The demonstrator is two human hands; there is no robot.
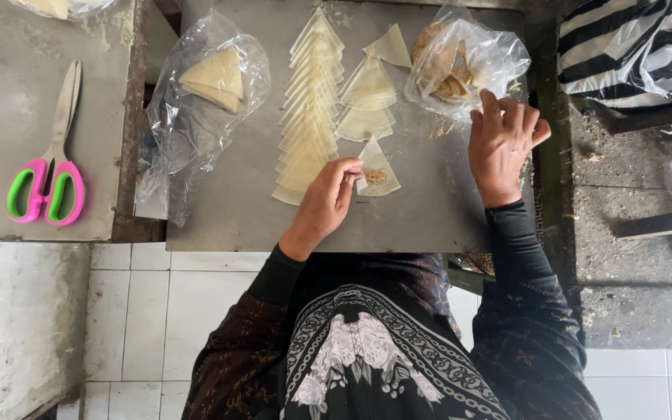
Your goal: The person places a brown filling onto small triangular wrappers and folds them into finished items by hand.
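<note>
Plastic bag (468, 58) of crumbly filling touches right hand (503, 144).

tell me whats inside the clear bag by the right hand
The clear plastic bag holds brownish crumbly filling and some pale wrapper pieces. The right hand rests at its opening; crinkled plastic hides how much filling is left.

Dark patterned clothes, bare hands.
Long black sleeves reach both wrists; brown-black patterned fabric covers the upper arms, and a black garment with a white chain and floral print hangs in front.
</note>
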